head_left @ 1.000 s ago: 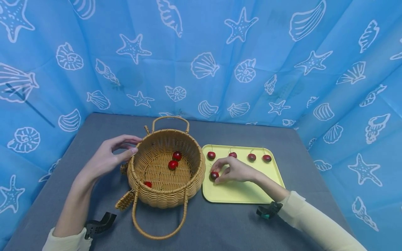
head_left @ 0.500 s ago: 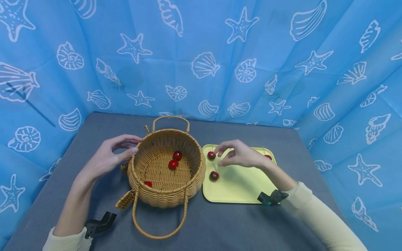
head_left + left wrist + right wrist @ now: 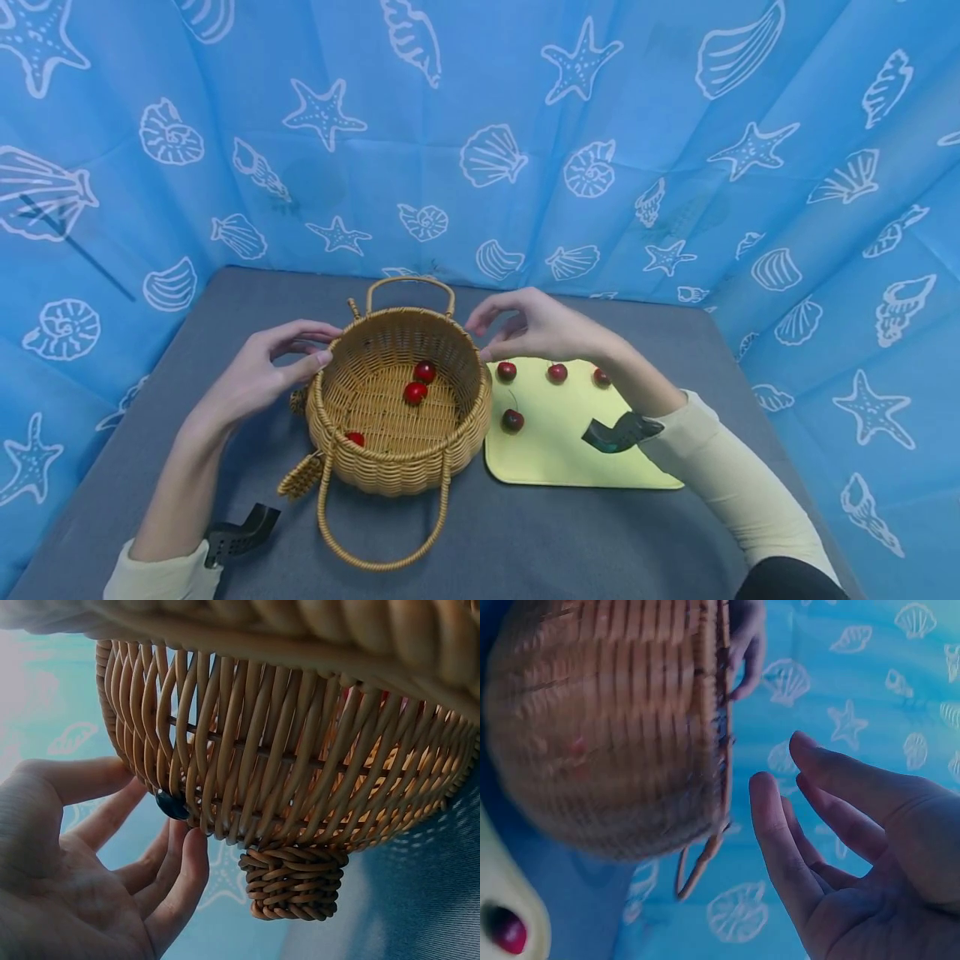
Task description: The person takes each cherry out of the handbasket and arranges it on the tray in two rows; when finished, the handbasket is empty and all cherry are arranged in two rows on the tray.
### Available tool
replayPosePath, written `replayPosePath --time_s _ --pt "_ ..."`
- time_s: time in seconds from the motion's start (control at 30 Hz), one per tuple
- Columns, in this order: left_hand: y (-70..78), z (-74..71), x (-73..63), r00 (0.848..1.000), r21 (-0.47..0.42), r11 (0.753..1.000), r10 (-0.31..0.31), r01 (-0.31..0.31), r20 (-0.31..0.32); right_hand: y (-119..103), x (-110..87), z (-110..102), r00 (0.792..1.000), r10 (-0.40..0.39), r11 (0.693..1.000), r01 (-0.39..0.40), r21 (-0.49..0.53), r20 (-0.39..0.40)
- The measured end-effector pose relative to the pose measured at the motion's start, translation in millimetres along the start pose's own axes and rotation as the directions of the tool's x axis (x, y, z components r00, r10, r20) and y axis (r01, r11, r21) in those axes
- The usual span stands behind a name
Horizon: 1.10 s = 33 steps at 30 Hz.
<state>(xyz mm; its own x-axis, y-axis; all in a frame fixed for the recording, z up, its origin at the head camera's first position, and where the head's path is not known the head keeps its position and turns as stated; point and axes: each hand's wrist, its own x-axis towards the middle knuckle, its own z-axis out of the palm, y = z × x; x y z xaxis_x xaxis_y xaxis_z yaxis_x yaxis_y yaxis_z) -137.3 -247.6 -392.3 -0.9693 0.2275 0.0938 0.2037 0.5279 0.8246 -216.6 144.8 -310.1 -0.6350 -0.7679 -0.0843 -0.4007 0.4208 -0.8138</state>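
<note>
Wicker basket (image 3: 375, 472) stands upright on the grey table (image 3: 525, 537), left of the tray, its open top facing up. Inside are three red cherries: two side by side, one cherry (image 3: 425, 372) just beyond the other (image 3: 416, 392), both right of the middle of the woven floor, and a third cherry (image 3: 356, 438) partly hidden by the near-left rim. Far handle (image 3: 410, 279) stands up behind the opening; near handle (image 3: 381, 567) hangs down over the front. Left hand (image 3: 258, 367) is at the basket's left side, thumb and fingers spread and gently bent; the left wrist view shows fingertips against the outer wall beside a dark, shiny bead (image 3: 172, 805), pinching nothing. A short woven stub (image 3: 296, 883) juts from the wall nearby. Right hand (image 3: 551, 329) is in the air near the right rim, thumb and fingers spread with nothing between them; the right wrist view shows a gap between fingertips and wicker. Below it, the yellow tray (image 3: 585, 460) shows four dark red cherries: three in a far row, the rightmost partly covered by the forearm, and one nearer cherry (image 3: 513, 420) with its stem up. Black bands (image 3: 242, 533) sit at both wrists, by pale sleeves (image 3: 738, 479). Behind hangs a blue curtain (image 3: 450, 92) with white shells and starfish.
</note>
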Motion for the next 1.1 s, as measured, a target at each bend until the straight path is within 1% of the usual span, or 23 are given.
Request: replayPosePath --time_s 0.13,0.3,0.4,0.47,0.57,0.7,0.77,0.83,0.93,1.1 --pt "0.8 0.1 0.2 1.0 -0.001 1.0 0.001 -0.001 0.0 -18 21.6 4 0.997 -0.052 0.999 0.051 0.01 0.06" --pt "2.0 -0.5 -0.1 1.0 -0.01 1.0 -0.005 0.005 -0.001 -36 57.6 10 0.984 -0.097 0.995 0.096 0.014 0.148" --pt "2.0 -0.3 0.3 1.0 -0.016 1.0 -0.001 0.001 0.001 -44 80.7 15 0.968 -0.118 0.993 0.119 0.007 0.22" --pt "1.9 0.0 0.6 1.0 -0.019 1.0 0.004 -0.004 0.002 -47 95.6 19 0.95 -0.125 0.992 0.129 0.002 0.287" --pt "2.0 0.5 1.1 1.0 -0.025 1.0 0.008 -0.008 0.007 -50 115.4 26 0.907 -0.111 0.992 0.125 -0.007 0.405" --pt "1.8 1.2 1.8 1.0 -0.027 1.0 0.005 -0.005 0.011 -48 137.1 39 0.83 -0.081 0.994 0.111 -0.022 0.551" --pt "1.7 1.7 1.9 1.0 -0.029 1.0 0.005 -0.004 0.01 -45 145.8 46 0.791 -0.055 0.996 0.088 -0.023 0.61" --pt "1.7 2.0 1.7 1.0 -0.029 1.0 0.003 -0.003 0.009 -41 152.9 54 0.753 -0.037 0.997 0.075 -0.029 0.657" --pt "1.5 2.3 1.3 1.0 -0.03 1.0 0.004 -0.004 0.007 -36 162.0 66 0.699 0.01 0.999 0.018 -0.032 0.715" --pt "0.9 1.5 0.8 1.0 -0.029 1.0 0.009 -0.009 0.003 -33 175.1 85 0.62 0.083 0.996 -0.068 -0.052 0.78"
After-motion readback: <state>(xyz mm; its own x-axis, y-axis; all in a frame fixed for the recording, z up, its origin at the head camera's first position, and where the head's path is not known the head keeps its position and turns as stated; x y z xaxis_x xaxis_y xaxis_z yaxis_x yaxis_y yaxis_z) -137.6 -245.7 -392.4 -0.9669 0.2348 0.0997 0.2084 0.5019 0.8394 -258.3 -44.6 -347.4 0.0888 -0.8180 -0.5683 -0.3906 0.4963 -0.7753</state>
